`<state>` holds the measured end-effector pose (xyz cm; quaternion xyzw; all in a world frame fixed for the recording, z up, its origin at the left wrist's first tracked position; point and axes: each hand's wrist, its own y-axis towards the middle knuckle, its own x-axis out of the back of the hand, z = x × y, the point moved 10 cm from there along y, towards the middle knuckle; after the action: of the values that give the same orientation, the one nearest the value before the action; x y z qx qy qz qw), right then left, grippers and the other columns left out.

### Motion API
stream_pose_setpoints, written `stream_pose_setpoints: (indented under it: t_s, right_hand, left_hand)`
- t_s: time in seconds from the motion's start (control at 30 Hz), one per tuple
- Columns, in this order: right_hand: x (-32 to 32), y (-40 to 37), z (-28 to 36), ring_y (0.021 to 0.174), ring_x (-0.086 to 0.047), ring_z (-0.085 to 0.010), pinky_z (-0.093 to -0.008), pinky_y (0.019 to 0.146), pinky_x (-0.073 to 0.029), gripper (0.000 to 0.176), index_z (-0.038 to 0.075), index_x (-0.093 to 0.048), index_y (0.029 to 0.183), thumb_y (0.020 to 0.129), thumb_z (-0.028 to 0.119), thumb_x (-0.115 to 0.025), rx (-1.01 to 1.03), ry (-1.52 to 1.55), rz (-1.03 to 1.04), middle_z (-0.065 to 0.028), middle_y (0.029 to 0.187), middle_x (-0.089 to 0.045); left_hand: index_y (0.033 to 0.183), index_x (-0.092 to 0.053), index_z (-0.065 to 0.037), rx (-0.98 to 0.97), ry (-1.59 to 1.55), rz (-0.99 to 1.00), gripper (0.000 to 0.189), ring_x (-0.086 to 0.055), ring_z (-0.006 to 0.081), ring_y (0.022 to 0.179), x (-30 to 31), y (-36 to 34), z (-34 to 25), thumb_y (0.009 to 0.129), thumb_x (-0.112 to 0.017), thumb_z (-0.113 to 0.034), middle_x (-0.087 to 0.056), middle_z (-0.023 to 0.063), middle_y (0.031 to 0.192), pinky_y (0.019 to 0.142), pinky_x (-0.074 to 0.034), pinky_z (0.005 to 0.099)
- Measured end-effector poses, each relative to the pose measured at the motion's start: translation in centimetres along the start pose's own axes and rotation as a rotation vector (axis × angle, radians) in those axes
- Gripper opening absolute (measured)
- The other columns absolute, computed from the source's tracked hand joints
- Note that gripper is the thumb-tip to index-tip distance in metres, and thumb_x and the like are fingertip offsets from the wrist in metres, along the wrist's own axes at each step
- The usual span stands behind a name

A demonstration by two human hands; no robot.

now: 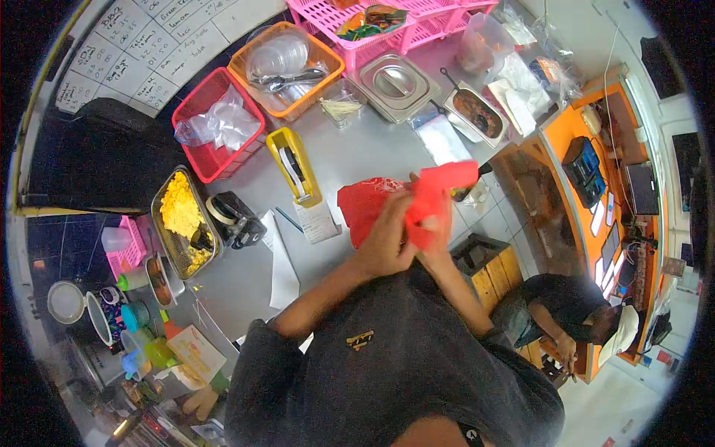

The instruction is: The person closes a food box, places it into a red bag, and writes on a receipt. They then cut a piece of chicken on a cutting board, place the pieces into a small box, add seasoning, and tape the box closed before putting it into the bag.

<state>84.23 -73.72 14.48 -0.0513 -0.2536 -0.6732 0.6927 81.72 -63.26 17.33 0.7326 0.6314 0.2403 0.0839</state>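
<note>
A red plastic bag [360, 205] with white print is bunched between my hands, above the front edge of the steel table. My left hand [389, 229] is closed round its gathered middle. My right hand [438, 232], smeared by motion, grips the loose red part, which sticks up and out to the right. What the bag holds, if anything, is hidden. Just left of the bag lies a printed paper slip [320, 222], below a yellow tape dispenser [295, 167].
Red basket [217, 168], orange basket [287, 112] and lidded steel pan [395, 86] line the back. A tray of yellow food [181, 205] and a black tape gun [237, 221] stand left. A seated person [566, 313] in a white cap is at the right.
</note>
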Motion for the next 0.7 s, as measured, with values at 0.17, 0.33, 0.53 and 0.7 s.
stream_pose_setpoints:
  t_s: [0.17, 0.33, 0.53, 0.7]
  right_hand:
    - [-0.8, 1.4, 3.7, 0.112, -0.059, -0.0410, -0.0559, 0.116, -0.026, 0.041, -0.003, -0.062, 0.116, 0.079, 0.016, -0.065, 0.168, -0.405, 0.000, -0.0231, 0.110, -0.064]
    - [-1.1, 0.8, 3.0, 0.110, -0.056, -0.0457, -0.0540, 0.110, -0.033, 0.040, -0.004, -0.058, 0.118, 0.079, 0.007, -0.059, 0.154, -0.278, 0.004, -0.0245, 0.114, -0.062]
    - [-2.0, -0.3, 0.2, 0.108, -0.056, -0.0472, -0.0512, 0.098, -0.043, 0.039, -0.005, -0.056, 0.117, 0.078, -0.001, -0.053, 0.093, -0.169, -0.050, -0.0281, 0.114, -0.059]
    - [-1.9, -0.5, 0.0, 0.102, -0.060, -0.0442, -0.0479, 0.089, -0.047, 0.036, -0.005, -0.056, 0.116, 0.081, -0.002, -0.051, 0.067, -0.050, -0.116, -0.0263, 0.109, -0.061]
  left_hand:
    - [0.128, -0.052, 0.006, -0.153, 0.443, 0.023, 0.039, -0.045, 0.0432, 0.127, 0.2, -4.6, 3.2, 0.093, -0.054, -0.010, -0.050, 0.0274, 0.133, 0.110, -0.030, 0.0555]
    - [0.132, -0.048, 0.010, -0.390, 0.585, -0.015, 0.039, -0.042, 0.0461, 0.133, -0.5, -6.1, 3.0, 0.097, -0.045, -0.006, -0.044, 0.0315, 0.140, 0.113, -0.027, 0.0565]
    - [0.143, -0.031, 0.015, -0.124, 0.256, -0.033, 0.051, -0.034, 0.0457, 0.139, 0.9, -4.9, 5.2, 0.102, -0.041, -0.013, -0.033, 0.0336, 0.148, 0.115, -0.026, 0.0499]
    - [0.146, -0.023, 0.014, -0.014, 0.182, -0.067, 0.056, -0.026, 0.0440, 0.144, 0.5, -5.4, 5.7, 0.102, -0.037, -0.017, -0.025, 0.0320, 0.153, 0.118, -0.021, 0.0469]
